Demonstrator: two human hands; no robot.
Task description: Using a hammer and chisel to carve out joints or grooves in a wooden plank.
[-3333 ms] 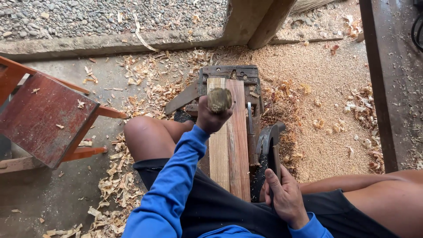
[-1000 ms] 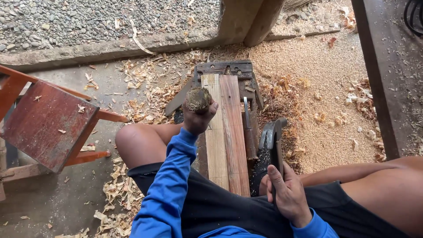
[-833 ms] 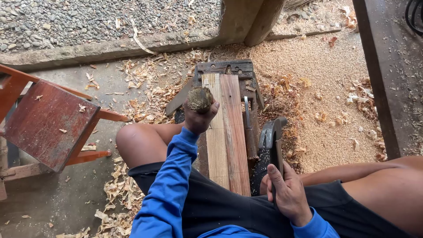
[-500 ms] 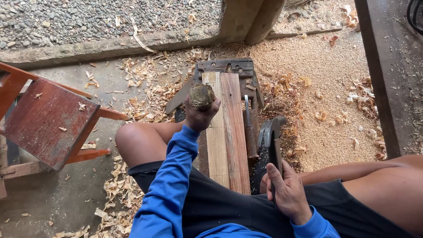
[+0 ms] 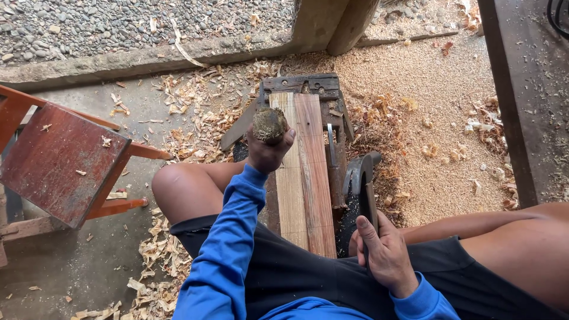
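While my left hand [image 5: 268,155] grips a rough, dirt-coloured lump [image 5: 269,124] raised over the two-tone wooden plank [image 5: 302,178], I log: right hand [image 5: 385,252] closed around a dark curved blade tool [image 5: 363,184] beside the plank; red wooden stool [image 5: 56,169] at left; wood shavings [image 5: 189,112] and sawdust [image 5: 427,89] on the floor.

Daylit concrete floor [image 5: 89,278] strewn with wood shavings [image 5: 195,112], red wooden chair [image 5: 59,163] left, gravel [image 5: 118,24] ahead.
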